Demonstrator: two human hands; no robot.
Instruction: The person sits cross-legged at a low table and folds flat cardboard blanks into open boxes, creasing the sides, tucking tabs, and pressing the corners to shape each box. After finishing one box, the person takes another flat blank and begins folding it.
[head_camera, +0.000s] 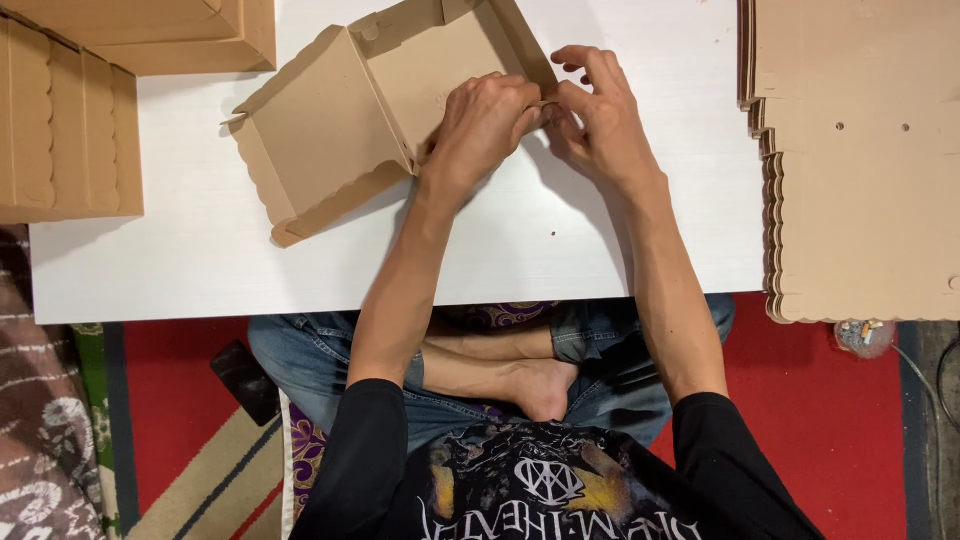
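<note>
Head view. Half-formed cardboard box (400, 90) lies on the white table (200, 260), toward the far middle, its scalloped lid panel (320, 140) spread out to the left. Both hands meet at the box's near right corner. Left hand (485, 125) is curled, fingers pinched on the edge of the side wall. Right hand (600, 120) pinches the same corner from the other side with thumb and lower fingers, while the upper fingers lift free. The corner itself is hidden under the fingers, so I cannot tell whether a tab is already seated.

Step in hand, as judged: locking or creasing that corner, so the side wall stands up. Far walls look raised; lid still open and flat. Assembly seems about midway. Next move likely calls for firm, even pressure along the fold and a steady hold on the wall, so the board does not buckle or spring back.

Surface: smooth white tabletop, low. Stack of flat scalloped blanks (860, 160) at the right edge; finished boxes (70, 120) at the left.

Room: person sits cross-legged on the floor at the table; red patterned rug (800, 420) below, a dark flat object (245, 380) beside the left knee.
</note>
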